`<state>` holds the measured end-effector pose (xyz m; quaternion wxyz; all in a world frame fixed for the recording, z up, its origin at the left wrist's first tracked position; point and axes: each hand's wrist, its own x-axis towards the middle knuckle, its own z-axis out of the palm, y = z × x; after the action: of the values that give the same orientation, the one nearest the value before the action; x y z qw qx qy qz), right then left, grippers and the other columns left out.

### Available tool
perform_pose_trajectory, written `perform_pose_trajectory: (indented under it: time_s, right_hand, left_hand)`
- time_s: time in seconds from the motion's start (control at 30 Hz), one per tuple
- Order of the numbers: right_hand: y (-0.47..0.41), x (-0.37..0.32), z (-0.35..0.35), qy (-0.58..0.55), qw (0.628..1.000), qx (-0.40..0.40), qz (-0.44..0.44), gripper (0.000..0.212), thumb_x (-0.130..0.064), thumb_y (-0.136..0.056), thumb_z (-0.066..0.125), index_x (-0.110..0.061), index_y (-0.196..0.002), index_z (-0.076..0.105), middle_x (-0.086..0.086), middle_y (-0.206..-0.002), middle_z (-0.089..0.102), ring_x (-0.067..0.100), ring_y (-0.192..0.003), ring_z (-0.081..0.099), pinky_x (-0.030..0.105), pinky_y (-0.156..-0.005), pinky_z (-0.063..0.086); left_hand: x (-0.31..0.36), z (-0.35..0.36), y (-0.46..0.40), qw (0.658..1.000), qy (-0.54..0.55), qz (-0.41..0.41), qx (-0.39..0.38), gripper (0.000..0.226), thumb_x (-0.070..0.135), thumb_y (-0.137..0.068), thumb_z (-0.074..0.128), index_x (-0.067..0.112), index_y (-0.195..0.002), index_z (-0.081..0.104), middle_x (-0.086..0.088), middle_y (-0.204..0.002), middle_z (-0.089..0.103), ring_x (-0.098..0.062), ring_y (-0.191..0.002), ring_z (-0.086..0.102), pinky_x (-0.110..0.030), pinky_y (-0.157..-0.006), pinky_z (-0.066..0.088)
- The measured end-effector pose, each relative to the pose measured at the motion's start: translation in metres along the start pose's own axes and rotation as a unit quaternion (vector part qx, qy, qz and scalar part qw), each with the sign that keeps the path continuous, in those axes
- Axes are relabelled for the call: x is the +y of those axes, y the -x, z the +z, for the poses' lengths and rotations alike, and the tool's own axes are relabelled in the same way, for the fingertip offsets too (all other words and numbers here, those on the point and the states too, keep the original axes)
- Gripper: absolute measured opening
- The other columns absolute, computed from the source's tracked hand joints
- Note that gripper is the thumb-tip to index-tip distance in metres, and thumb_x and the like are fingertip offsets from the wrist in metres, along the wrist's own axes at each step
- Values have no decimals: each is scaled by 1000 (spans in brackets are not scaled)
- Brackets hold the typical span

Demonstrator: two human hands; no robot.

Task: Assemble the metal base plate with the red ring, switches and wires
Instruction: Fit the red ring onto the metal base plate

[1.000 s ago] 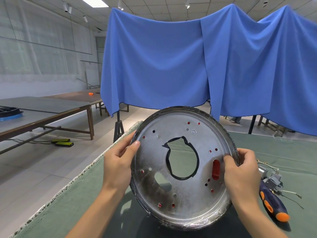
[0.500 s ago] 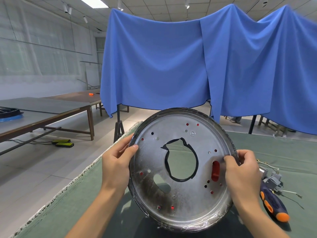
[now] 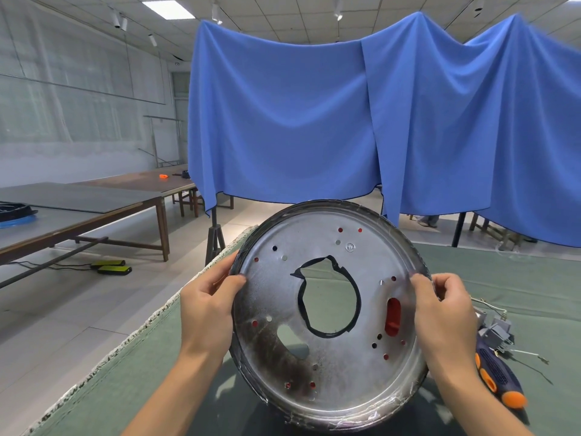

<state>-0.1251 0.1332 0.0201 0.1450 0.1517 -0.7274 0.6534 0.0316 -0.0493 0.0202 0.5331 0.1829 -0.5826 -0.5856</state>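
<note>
I hold a round metal base plate (image 3: 339,366) upright above the green table, its face turned toward me. It has a large central hole edged in black and several small holes. Red from the ring behind shows through a slot (image 3: 393,316) and through the small holes. My left hand (image 3: 207,309) grips the plate's left rim, thumb on the face. At the right rim, my right hand (image 3: 443,316) grips the edge with its thumb on the face. Grey switches with wires (image 3: 496,333) lie on the table to the right.
A blue and orange screwdriver (image 3: 500,382) lies on the green table cover (image 3: 518,278) beside the switches. The table's left edge (image 3: 147,325) runs diagonally, with floor beyond. A blue cloth (image 3: 345,121) hangs behind. Other tables stand at the far left.
The plate has turned slightly in my hands, and both hands have shifted a little higher along its rim.
</note>
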Motion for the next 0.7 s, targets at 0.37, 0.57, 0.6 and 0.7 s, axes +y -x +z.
perform_pose_trajectory:
  time_s: [0.37,0.57,0.6,0.7]
  right_hand:
    - [-4,2,-1,17,998,-29,-52,5,-29,-93,57,-31,-93,63,-12,-78,65,13,-79,59,30,-58,41]
    - [-5,1,-1,33,997,-46,-56,14,-19,-94,55,-32,-96,60,-16,-79,64,6,-78,58,27,-57,42]
    - [-4,1,-1,36,997,-49,-53,15,-18,-94,54,-31,-98,60,-16,-80,64,8,-78,58,27,-58,42]
    - [-4,0,0,37,997,-56,-44,15,-19,-94,52,-29,-102,60,-12,-86,65,15,-84,59,33,-67,45]
  left_hand:
    - [1,-2,1,1000,2,-17,12,54,-9,-83,49,37,-79,77,8,-92,75,-14,-87,69,-33,-74,58]
    - [-3,-2,1,999,-25,-17,12,49,-10,-82,50,31,-87,76,10,-90,75,-9,-84,68,-30,-74,56]
    - [-3,-2,1,999,-28,-16,14,46,-10,-82,50,27,-93,75,12,-89,75,-8,-83,68,-29,-74,56]
    - [-3,-1,1,999,-30,-15,19,42,-10,-83,51,23,-97,73,11,-89,75,-10,-83,67,-32,-78,55]
